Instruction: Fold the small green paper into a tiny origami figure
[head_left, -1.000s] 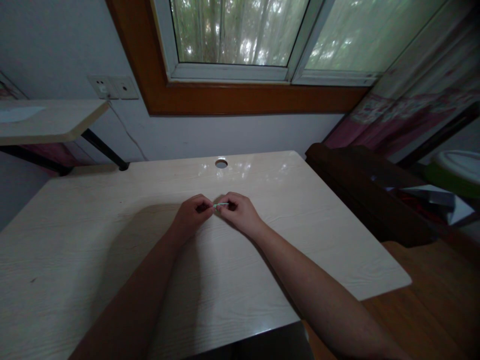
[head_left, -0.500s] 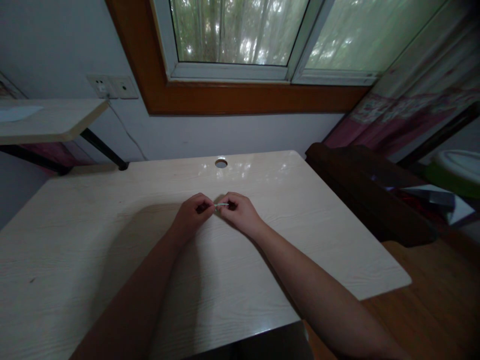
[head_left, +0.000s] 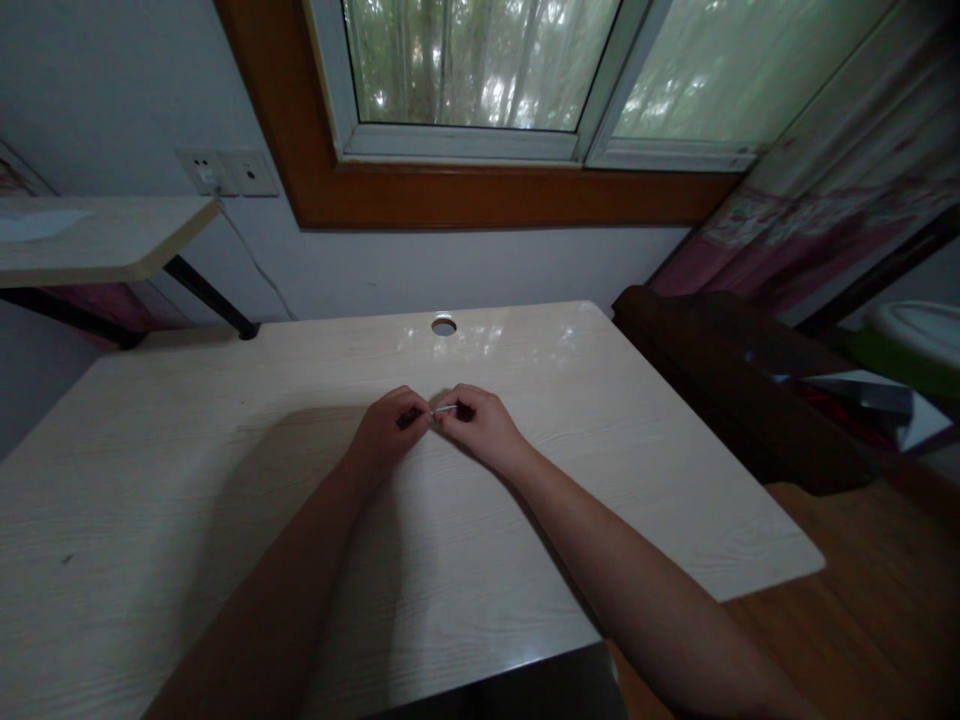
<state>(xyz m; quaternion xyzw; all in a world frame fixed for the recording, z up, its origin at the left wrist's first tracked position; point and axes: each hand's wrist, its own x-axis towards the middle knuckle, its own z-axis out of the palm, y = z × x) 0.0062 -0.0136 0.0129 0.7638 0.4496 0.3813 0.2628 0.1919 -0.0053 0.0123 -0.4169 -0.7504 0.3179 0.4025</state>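
Both hands meet over the middle of a pale wood-grain table (head_left: 525, 560). A thin, light-coloured strip (head_left: 447, 407), too small to name, lies between their fingertips. My right hand (head_left: 478, 418) pinches it between thumb and fingers. My left hand (head_left: 388, 428) is closed too, its thumb and fingertips pressed together at the strip's left end. The fingers hide most of the strip, so its full length and kind do not show.
A round cable hole (head_left: 444, 327) is near the table's back edge. At the left stands a raised shelf (head_left: 112, 245) on black legs. A dark brown wooden piece of furniture (head_left: 720, 390) is beyond the right edge. A dark object (head_left: 540, 690) sits at the front edge.
The hands stay almost in place, pinched together. Less of the light strip shows between the fingertips now, and the left fingertips sit slightly closer to the right ones.
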